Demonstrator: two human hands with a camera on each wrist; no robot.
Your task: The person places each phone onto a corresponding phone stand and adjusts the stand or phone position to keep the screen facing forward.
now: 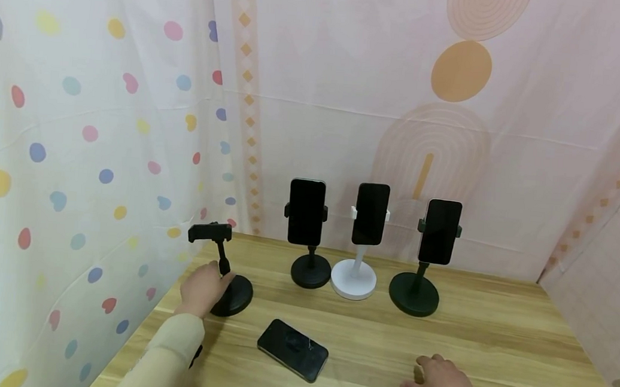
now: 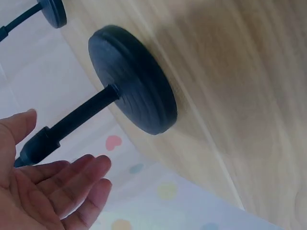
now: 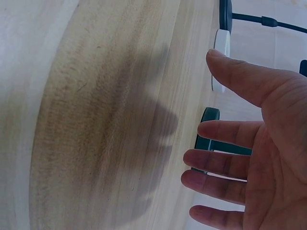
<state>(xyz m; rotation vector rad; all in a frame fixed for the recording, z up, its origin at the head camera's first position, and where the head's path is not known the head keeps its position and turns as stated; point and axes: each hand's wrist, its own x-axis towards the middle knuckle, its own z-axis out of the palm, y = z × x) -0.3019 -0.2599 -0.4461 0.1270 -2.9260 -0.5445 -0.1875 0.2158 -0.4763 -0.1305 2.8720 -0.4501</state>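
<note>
At the left of the table my left hand is beside a black phone stand whose holder is unoccupied. In the left wrist view the stand's stem passes between the thumb and the loosely bent fingers, which are not closed round it. A black smartphone lies face up on the table, between the two hands. My right hand hovers at the front right with nothing in it; the right wrist view shows its fingers spread and relaxed.
Along the back stand a black stand, a white stand and a dark green stand, each holding an upright phone. Dotted curtain borders the wooden table at left; pink curtain hangs behind.
</note>
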